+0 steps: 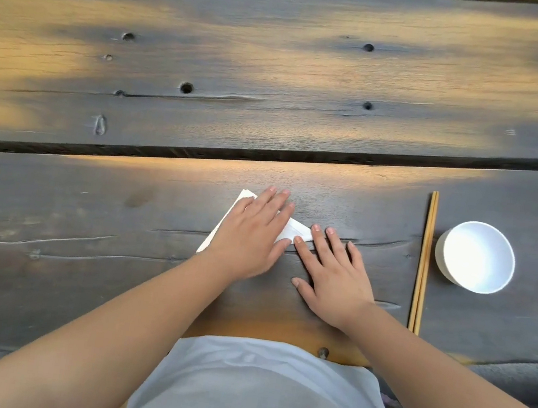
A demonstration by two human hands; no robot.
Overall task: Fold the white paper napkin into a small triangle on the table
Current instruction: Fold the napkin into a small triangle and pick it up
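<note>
The white paper napkin (296, 232) lies folded on the dark wooden table (82, 246), in front of me near the middle. My left hand (253, 232) rests flat on top of it, fingers spread, and hides most of the paper. A white corner shows at the upper left of that hand, a long edge runs down its left side, and a pointed tip sticks out to the right. My right hand (333, 278) lies flat on the table beside it, fingertips touching that right tip.
A pair of wooden chopsticks (424, 260) lies lengthwise right of my right hand. A white bowl (476, 256) stands just beyond them. A dark gap between planks (164, 151) runs across the table behind the napkin.
</note>
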